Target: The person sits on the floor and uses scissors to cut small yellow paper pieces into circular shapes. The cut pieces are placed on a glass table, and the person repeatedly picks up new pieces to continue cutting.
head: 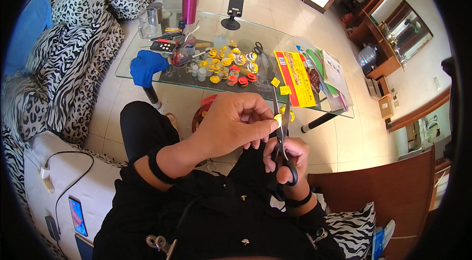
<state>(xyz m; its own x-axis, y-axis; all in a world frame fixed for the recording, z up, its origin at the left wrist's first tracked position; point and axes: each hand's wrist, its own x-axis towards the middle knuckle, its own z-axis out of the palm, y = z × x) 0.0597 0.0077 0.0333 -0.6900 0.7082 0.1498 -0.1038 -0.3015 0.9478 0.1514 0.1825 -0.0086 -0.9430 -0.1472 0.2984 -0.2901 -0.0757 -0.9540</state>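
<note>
My left hand [236, 121] pinches a small yellow and white paper piece [278, 119] between thumb and fingers. In my right hand [289, 156] is a pair of black-handled scissors [281, 131], blades parted and pointing away from me, the paper at them. A curled yellow strip [287, 113] shows just behind the blades. Two small yellow paper squares [275, 82] lie at the near edge of the glass table, left of a yellow and red printed sheet [295, 79]. Several yellow and red paper curls [225, 61] stand in the table's middle, some on small whitish cylinders.
The glass table [169, 80] also bears a blue cloth [147, 66], a magenta flask [190, 3], a black phone stand [232, 12], a glass mug [148, 25], a second pair of scissors [259, 49] and stacked papers [328, 72]. Under its near edge is a red container [201, 114].
</note>
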